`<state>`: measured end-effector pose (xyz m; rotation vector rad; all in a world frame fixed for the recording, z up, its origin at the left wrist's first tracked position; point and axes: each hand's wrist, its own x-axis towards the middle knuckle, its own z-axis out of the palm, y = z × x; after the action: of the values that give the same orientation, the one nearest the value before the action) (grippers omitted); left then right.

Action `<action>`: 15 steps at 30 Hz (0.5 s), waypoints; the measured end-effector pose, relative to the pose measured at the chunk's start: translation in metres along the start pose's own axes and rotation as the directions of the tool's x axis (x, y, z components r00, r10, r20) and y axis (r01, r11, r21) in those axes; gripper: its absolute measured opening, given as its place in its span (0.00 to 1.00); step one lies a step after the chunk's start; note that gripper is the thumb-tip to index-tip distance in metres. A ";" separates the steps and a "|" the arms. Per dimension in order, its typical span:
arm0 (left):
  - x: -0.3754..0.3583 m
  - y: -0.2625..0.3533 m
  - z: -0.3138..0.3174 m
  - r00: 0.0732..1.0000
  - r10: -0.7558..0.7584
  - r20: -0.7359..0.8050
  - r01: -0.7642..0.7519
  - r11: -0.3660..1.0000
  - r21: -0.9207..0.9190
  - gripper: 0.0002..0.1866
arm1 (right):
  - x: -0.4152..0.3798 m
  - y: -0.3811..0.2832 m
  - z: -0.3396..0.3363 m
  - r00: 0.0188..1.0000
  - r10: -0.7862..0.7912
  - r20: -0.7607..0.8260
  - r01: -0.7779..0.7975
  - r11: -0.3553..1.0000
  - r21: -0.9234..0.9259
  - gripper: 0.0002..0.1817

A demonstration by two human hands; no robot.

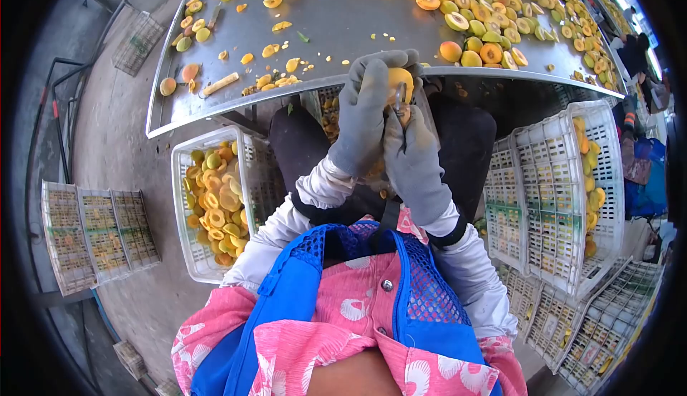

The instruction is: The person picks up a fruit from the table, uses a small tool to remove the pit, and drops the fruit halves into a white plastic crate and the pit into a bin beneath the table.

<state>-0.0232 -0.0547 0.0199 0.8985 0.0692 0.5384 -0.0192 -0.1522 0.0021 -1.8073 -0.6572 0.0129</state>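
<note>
1 rounded yellow-orange fruit [401,79]: 1 o'clock, just off the near edge of the grey metal bench [325,27], grasped by the fingers of the grey-gloved left hand [361,113]. 1 small metal-bladed tool [398,95]: clenched in the grey-gloved right hand [413,163], blade at the fruit. 1 white plastic crate [247,181], fruit-filled: 9 o'clock.

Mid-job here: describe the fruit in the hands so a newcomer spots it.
Find the large metal table, then the middle of its near edge. There the grey-gloved left hand holds a yellow-orange fruit, with the right hand close below. Unlike the loose fruit on the table, it is gripped, off the metal.
</note>
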 end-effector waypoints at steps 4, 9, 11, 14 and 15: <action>0.009 0.020 -0.022 0.972 -0.173 0.157 0.170 0.985 0.033 0.20 | 0.003 0.011 -0.007 0.999 -0.027 0.040 0.030 0.997 -0.078 0.14; 0.013 0.015 -0.025 0.953 -0.250 0.170 0.202 0.945 0.259 0.21 | 0.005 0.012 0.002 0.997 0.007 0.078 0.004 0.989 -0.146 0.18; 0.008 0.014 -0.013 0.983 -0.178 -0.056 0.186 0.953 0.239 0.19 | 0.004 0.009 0.002 0.993 0.044 0.112 -0.046 0.999 0.019 0.19; 0.009 0.022 -0.002 0.948 -0.271 -0.166 0.303 0.927 0.220 0.16 | -0.001 0.001 0.005 0.983 0.121 0.139 -0.151 0.962 0.229 0.18; 0.008 0.022 -0.004 0.946 -0.275 -0.171 0.308 0.926 0.217 0.16 | -0.003 0.003 0.005 0.982 0.126 0.142 -0.156 0.961 0.227 0.18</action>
<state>-0.0268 -0.0370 0.0350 1.0648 0.3961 0.3146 -0.0224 -0.1495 -0.0032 -1.6266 -0.5875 0.2936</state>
